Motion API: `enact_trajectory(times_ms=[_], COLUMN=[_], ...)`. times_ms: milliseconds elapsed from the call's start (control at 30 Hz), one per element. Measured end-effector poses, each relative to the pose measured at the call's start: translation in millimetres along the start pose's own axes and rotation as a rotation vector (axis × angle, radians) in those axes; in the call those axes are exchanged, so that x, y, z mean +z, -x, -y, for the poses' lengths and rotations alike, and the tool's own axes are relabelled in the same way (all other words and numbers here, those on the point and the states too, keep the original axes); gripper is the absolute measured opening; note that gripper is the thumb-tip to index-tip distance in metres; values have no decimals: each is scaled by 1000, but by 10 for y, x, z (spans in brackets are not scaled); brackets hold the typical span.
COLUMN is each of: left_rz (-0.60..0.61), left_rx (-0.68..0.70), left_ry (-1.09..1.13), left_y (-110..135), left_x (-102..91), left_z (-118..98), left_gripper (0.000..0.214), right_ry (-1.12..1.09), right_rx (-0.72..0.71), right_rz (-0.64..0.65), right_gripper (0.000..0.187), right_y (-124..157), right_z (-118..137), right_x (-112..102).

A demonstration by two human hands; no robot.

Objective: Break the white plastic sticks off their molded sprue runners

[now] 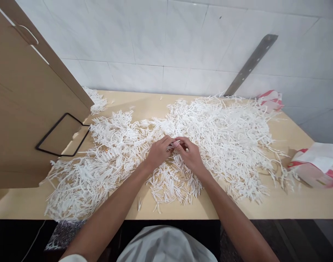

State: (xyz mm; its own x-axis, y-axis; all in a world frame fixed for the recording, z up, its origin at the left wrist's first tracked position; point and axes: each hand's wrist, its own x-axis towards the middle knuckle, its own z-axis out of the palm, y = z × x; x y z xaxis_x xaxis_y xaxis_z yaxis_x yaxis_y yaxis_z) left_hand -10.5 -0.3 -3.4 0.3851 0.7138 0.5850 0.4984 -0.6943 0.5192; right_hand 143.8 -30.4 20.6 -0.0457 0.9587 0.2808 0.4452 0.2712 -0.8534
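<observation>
From afar, I see my left hand (161, 151) and right hand (190, 153), fingers (167, 139) pinched on small white strings (170, 147) above the surface's (182, 213) white pile (229, 138); a loose pinch could drop them.

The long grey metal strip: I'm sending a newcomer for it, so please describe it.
Behind the pale tabletop, find the white tiled wall. Right of centre, beyond the tangled white strands, the grey metal strip slants up rightward; a row of holes sets it apart.
</observation>
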Motion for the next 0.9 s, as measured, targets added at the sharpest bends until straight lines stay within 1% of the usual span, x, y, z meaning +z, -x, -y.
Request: enact_trajectory(times_ms=[67, 167, 233, 267, 400, 467, 600, 667, 733, 800, 833, 900], left_rz=[20, 28, 46, 59, 100, 103, 52, 12, -28, -53, -53, -34], left_rx=[-40, -152, -207, -209, -148, -106, -52, -61, -75, -81, -74, -50], left_ry=[95, 278, 333, 337, 264, 218, 149, 123, 85, 46, 32, 22], left_y=[-15, -46, -63, -69, -69, -60, -46, -48, -54, -56, -54, -41], left_x=[-25, -61, -74, -76, -76, -74, -47, -19, 6, 19, 19, 11], left_z=[-42, -110, -138, -142, -105, -81, -89, -125, -167, -193, -194, -165], left_gripper=[11, 18, 22, 23, 23, 20, 11, 9, 10, 14, 14, 12], right_ry=[20, 39, 62, 83, 231, 301, 403, 455, 504, 515, 495, 420], right_rx=[-12, -11, -19, -31, -96, -152, -368, -470, -537, -565, -554, -469], right_rz=[-34, -101, -120, -122, -114, -135, -231, -258, -269, -289, -304, -298], right_gripper=[27, 27, 26, 25, 25, 23, 16, 13, 13, 13, 13, 13], right_y=[-1, 8, 14, 16, 22, 30, 43, 42, 37, 35, 35, 33], right_z=[-5, -5, -17, -29, -103, -136, -176, -188, -198, -203, -204, -201], right_x=[-24, -46, -50, -50, -39, -24, 9, 18, 22, 26, 28, 28])
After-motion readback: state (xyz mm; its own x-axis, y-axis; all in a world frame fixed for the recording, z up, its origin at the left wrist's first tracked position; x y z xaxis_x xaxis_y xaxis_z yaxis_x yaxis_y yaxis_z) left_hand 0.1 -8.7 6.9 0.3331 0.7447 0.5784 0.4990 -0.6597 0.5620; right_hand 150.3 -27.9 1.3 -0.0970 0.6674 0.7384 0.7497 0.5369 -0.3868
